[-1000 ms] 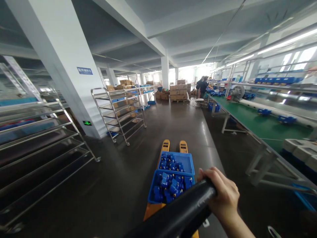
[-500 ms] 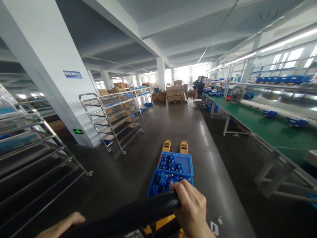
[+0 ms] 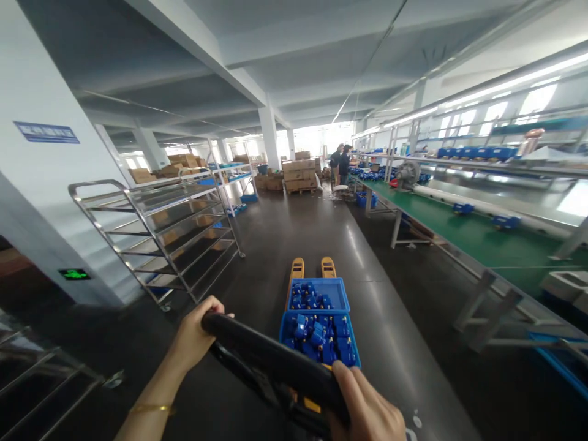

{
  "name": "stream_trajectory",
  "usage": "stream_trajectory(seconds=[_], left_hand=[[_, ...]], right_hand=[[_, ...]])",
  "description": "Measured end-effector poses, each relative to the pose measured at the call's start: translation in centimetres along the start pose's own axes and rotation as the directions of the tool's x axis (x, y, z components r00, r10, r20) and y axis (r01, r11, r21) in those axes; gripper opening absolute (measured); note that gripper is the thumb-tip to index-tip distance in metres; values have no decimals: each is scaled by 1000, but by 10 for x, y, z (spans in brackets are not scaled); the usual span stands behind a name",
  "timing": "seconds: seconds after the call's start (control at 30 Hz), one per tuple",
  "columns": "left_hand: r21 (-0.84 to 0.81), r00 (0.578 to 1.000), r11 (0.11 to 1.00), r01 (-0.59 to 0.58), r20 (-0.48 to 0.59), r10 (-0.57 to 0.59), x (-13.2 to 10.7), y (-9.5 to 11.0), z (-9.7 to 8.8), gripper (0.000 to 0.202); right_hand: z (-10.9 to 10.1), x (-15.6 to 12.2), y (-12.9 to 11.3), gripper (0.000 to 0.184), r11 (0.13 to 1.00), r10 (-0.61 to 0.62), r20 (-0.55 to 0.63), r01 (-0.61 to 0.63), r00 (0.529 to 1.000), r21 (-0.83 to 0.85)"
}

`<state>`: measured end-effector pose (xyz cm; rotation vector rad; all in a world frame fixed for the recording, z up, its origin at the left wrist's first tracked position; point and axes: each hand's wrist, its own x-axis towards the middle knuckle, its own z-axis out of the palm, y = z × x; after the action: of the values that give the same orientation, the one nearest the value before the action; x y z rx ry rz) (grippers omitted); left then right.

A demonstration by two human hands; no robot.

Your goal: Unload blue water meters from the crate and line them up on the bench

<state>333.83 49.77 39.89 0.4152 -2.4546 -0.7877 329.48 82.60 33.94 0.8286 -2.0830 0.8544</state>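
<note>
Your left hand [image 3: 197, 331] and right hand [image 3: 370, 407] curl fingers round the handle [image 3: 275, 360]; a rack [image 3: 158, 243] stands left, green-topped bench [image 3: 452, 225] right.

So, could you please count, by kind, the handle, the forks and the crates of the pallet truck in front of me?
Black handle: 1
Yellow forks: 2
Blue crates: 2
Total: 5
</note>
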Motion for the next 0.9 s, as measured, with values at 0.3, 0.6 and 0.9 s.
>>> stream_trajectory(seconds=[0.3, 0.6, 0.9], left_hand=[[15, 996, 996, -85, 11, 85, 93, 16, 63, 10], [65, 997, 995, -70, -21, 71, 192, 16, 112, 21], [261, 968, 935, 241, -129, -214, 272, -1, 155, 23]], right_hand=[[45, 77, 93, 25, 992, 122, 51, -124, 991, 33], [92, 152, 184, 10, 702, 267, 471, -504, 841, 503], [169, 184, 272, 17, 340, 187, 586, -611, 789, 714]])
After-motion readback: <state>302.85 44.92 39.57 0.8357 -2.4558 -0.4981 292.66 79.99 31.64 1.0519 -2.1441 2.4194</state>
